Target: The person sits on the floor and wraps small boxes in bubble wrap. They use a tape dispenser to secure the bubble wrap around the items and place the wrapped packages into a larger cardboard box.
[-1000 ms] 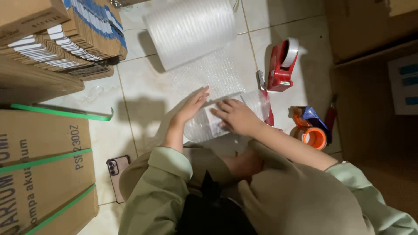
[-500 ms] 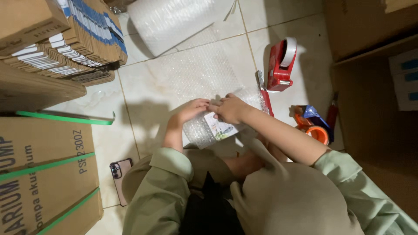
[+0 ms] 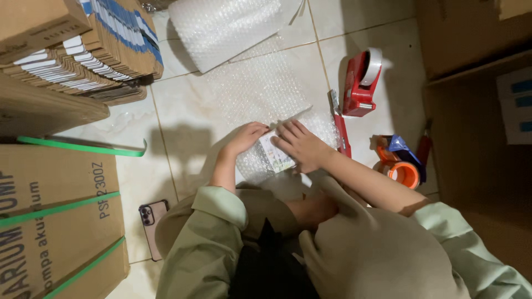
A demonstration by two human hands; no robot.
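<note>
Clearly both the left hand [image 3: 244, 138] and right hand [image 3: 302, 145], fingers pressed flat, should keep the bubble wrap [image 3: 260, 91] taut over the small box [image 3: 275, 158].

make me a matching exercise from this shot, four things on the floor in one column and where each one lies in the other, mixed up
Things:
1. red tape dispenser
2. big roll of clear bubble wrap
3. pink-cased phone
4. small bubble-wrapped box

Places:
A. under both hands, left hand and right hand
B. far end of the tiled floor, sheet trailing toward the person
C. beside the left elbow, by the cardboard box with green straps
D. beyond the right hand, standing on the tiles

Pairs: 1-D, 2-B, 3-C, 4-A
</note>
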